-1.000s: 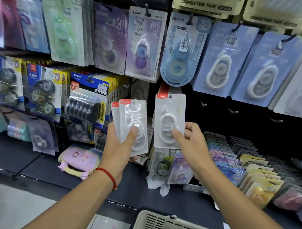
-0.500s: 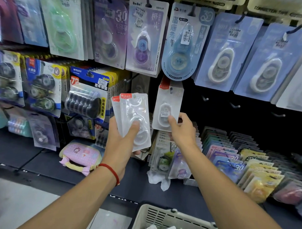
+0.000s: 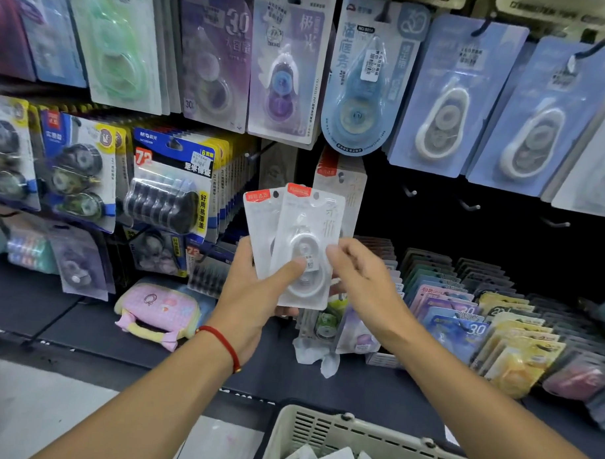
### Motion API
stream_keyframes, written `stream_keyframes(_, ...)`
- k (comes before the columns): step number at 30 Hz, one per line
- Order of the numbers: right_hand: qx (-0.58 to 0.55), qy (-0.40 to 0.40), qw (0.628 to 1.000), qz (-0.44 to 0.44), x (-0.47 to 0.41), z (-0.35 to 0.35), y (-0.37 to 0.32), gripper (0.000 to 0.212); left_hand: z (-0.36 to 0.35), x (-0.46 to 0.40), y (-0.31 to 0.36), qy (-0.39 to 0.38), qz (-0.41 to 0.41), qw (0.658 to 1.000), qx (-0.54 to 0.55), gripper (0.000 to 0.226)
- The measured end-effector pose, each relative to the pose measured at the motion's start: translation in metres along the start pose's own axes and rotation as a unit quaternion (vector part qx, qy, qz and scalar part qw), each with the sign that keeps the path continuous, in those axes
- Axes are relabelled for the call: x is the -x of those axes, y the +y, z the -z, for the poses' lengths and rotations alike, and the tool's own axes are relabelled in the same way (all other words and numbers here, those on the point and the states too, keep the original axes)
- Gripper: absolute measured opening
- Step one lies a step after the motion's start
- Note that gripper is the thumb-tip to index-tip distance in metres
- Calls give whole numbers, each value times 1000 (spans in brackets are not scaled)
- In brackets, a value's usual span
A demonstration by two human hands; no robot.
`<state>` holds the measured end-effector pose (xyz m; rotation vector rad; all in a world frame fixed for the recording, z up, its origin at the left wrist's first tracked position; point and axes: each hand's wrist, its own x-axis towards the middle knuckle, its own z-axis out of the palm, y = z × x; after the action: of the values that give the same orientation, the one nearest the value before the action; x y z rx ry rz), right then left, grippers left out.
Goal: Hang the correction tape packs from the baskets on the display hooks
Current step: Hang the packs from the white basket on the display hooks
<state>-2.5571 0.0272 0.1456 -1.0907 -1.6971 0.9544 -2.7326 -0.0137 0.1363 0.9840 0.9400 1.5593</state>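
Two clear correction tape packs (image 3: 302, 250) with red tops are gripped in the left hand (image 3: 257, 296), thumb pressed on the front one; the right hand (image 3: 364, 283) is held just right of them, fingers relaxed and curled around nothing; a third matching pack (image 3: 340, 182) is seen hanging on a hook right behind; more packs are glimpsed in the beige basket (image 3: 321, 432) at the near edge; three bare display hooks (image 3: 470, 206) are counted at right.
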Motion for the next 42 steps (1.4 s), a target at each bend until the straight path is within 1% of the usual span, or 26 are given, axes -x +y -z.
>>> stream_keyframes(2,15,5,1000,19,6,3,-4,34,-3,1,0,-18,-2,1000,-5,61)
stream_keyframes(5,12,14,1000,11,10,8,-5,32,-5,3,-1,-24,-5,999,-26,66)
stream_keyframes(7,9,28,1000,-4,12,10,-6,34,-5,2,-3,-15,-5,999,-46,57)
stream_keyframes(10,14,74,997,-11,9,12,-6,24,1,-4,-6,32,-7,997,-71,30)
stream_keyframes(12,11,101,995,-7,4,14,-9,19,7,-8,-6,64,-5,995,-74,25)
stream_keyframes(14,5,119,993,-1,-3,14,-14,15,10,-9,-5,78,-1,994,-73,24)
stream_keyframes(20,-6,124,992,-33,-21,7,-19,18,12,-10,-6,87,1,993,-77,25)
stream_keyframes(22,-7,136,990,-31,-20,4,-17,19,13,-11,-5,90,1,993,-71,26)
stream_keyframes(26,-3,173,985,-20,-16,0,-11,14,15,-11,-5,100,-4,993,-62,26)
stream_keyframes(28,12,177,984,-21,-19,-1,-8,14,15,-12,-6,104,-6,993,-61,27)
stream_keyframes(31,71,174,982,-29,-30,1,-2,19,14,-13,-7,109,-9,991,-70,29)
stream_keyframes(33,105,156,981,-40,-42,2,3,23,13,-13,-9,116,-15,989,-92,25)
stream_keyframes(35,134,136,978,-82,-51,3,6,28,12,-12,-10,121,-16,987,-104,20)
stream_keyframes(36,157,130,972,-114,-54,3,5,34,11,-12,-11,119,-15,987,-105,19)
stream_keyframes(38,199,124,955,-179,-54,3,6,57,7,-11,-12,108,-16,989,-103,19)
stream_keyframes(39,211,128,950,-190,-51,3,7,64,4,-10,-12,99,-16,990,-98,20)
stream_keyframes(40,216,135,951,-174,-46,2,8,61,2,-9,-11,85,-14,992,-89,21)
stream_keyframes(42,179,140,970,-90,-31,2,6,38,-3,-9,-11,55,-7,996,-75,22)
